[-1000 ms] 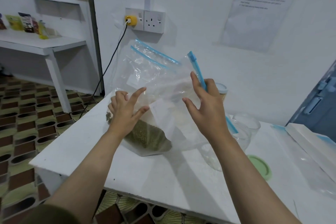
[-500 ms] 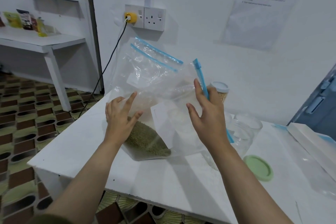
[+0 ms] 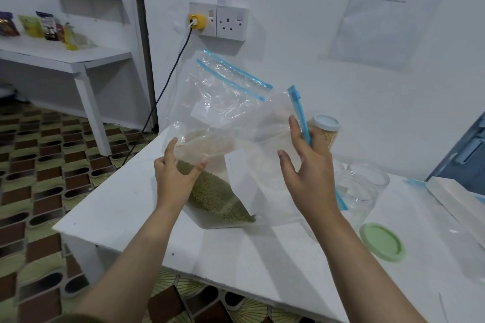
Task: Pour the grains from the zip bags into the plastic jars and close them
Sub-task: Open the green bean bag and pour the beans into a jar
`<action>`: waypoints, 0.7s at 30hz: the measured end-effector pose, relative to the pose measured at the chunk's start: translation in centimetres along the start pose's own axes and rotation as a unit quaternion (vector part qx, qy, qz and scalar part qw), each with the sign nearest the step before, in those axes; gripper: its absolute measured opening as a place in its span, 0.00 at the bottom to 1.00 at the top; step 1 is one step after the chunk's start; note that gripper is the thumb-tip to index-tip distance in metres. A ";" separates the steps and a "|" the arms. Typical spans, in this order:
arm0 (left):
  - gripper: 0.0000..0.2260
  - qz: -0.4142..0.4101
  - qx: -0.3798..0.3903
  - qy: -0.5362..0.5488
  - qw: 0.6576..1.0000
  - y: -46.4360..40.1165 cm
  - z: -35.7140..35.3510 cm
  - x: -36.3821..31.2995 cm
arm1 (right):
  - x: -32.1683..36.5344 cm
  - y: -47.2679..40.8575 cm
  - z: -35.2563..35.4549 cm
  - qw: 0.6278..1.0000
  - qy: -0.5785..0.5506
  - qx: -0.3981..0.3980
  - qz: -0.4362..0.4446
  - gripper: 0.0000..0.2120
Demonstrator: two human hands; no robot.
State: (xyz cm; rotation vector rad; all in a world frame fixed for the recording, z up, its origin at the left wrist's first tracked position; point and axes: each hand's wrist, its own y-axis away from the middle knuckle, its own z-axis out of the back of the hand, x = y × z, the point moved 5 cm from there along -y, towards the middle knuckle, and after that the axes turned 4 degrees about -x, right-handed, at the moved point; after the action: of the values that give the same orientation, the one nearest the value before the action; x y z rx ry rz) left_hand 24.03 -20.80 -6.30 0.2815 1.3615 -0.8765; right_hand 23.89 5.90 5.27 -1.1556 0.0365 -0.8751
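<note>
Left hand [image 3: 174, 178] pinches the green-grain zip bag [image 3: 217, 191] at counter [image 3: 236, 252] centre, right hand [image 3: 305, 168] grips its blue zip edge; advise tilting slowly toward the open jar [image 3: 359, 191] at three o'clock.

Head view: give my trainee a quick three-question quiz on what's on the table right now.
1. True or false: the green lid is screwed onto the open jar.
2. Which hand touches the bag's blue zip: A left, B right?
3. What colour are the grains in the bag under the left hand?

Key: 1 false, the lid lies on the table. 2 B, the right hand at the zip. 3 green, the grains.
</note>
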 end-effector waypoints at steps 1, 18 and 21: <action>0.36 -0.005 -0.002 0.012 1.000 -0.1 0.1 -0.2 | -0.1 0.0 0.0 1.000 -0.002 0.001 -0.007 0.28; 0.24 -0.010 -0.013 0.132 0.991 -0.9 -0.3 0.3 | -1.3 0.6 0.8 0.998 -0.005 0.014 -0.069 0.29; 0.29 -0.032 -0.013 0.129 0.991 -1.2 -0.8 -0.8 | -1.2 0.5 1.2 0.997 -0.002 0.006 -0.073 0.29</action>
State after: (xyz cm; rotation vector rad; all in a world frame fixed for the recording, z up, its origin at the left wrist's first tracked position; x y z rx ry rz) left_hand 22.63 -20.79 -5.39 0.3398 1.6278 -0.8976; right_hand 23.97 7.66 4.93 -1.1603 -0.0568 -0.9997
